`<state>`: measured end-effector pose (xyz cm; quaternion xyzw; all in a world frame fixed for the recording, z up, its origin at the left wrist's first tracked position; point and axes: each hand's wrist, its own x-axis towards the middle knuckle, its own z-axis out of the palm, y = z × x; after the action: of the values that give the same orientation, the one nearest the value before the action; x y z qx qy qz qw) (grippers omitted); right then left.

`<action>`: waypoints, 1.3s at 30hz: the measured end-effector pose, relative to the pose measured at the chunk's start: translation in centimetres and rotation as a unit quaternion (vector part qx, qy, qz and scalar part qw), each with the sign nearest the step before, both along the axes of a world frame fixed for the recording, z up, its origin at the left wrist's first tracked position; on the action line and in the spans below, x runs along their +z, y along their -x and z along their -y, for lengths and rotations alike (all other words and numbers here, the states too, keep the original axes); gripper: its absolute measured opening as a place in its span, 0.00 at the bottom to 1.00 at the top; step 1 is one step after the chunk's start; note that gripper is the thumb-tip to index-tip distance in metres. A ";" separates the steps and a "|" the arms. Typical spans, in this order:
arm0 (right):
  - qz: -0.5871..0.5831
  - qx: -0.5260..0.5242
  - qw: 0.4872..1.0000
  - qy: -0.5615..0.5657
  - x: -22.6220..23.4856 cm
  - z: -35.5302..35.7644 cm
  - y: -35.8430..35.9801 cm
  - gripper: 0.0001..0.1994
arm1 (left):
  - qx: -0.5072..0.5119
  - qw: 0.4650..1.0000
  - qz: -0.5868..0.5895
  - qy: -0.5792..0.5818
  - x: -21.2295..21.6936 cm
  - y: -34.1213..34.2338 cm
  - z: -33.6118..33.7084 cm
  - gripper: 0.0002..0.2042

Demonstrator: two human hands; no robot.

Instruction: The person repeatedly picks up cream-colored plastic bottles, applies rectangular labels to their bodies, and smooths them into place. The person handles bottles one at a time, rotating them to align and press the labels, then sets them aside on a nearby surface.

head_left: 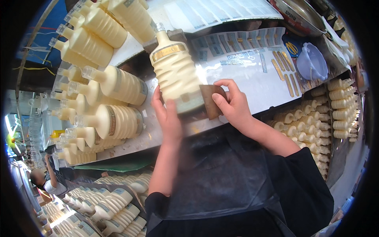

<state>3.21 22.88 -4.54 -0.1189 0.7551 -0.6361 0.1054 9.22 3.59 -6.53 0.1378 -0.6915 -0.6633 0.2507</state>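
A cream-coloured bottle (175,73) with a ribbed body and a clear neck stands tilted in front of me, with a gold label (167,52) around its shoulder and a pale band near its base. My left hand (167,116) grips its lower left side, fingers along the side and thumb across the front. Between thumb and fingers, my right hand (233,102) pinches a flat brown scraper-like piece (210,103), whose edge lies against the bottle's lower right side. How stiff that piece is, I cannot tell.
Many similar bottles (118,85) crowd the table's left side. Blue label strips (241,41) and gold strips (286,73) lie on the white tabletop (241,85), near a lavender bucket (312,61). A metal basin (302,14) sits behind. Stacked bottles (304,122) fill the right; a person (49,179) is far left.
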 end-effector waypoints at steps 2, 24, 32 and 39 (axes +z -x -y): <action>-0.013 0.007 0.999 -0.039 -0.4 0.0 0.5 0.14 | -0.006 1.000 -0.008 0.014 -0.1 -0.2 0.3 0.25; -0.156 -0.018 0.984 -0.089 3.3 6.6 11.6 0.13 | -0.079 0.984 0.067 -0.146 5.1 10.0 5.1 0.16; -0.099 -0.041 0.993 0.049 2.3 5.8 11.6 0.12 | -0.082 0.959 0.047 -0.267 4.8 9.5 5.9 0.17; -0.479 0.015 0.877 -0.028 6.5 5.2 6.4 0.15 | -0.119 0.969 -0.030 -0.215 6.5 7.1 6.6 0.22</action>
<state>-3.14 17.72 1.95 -0.4175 0.7290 -0.4782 -0.2560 2.11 -3.01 -0.06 0.0853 -0.5363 -0.8253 0.1551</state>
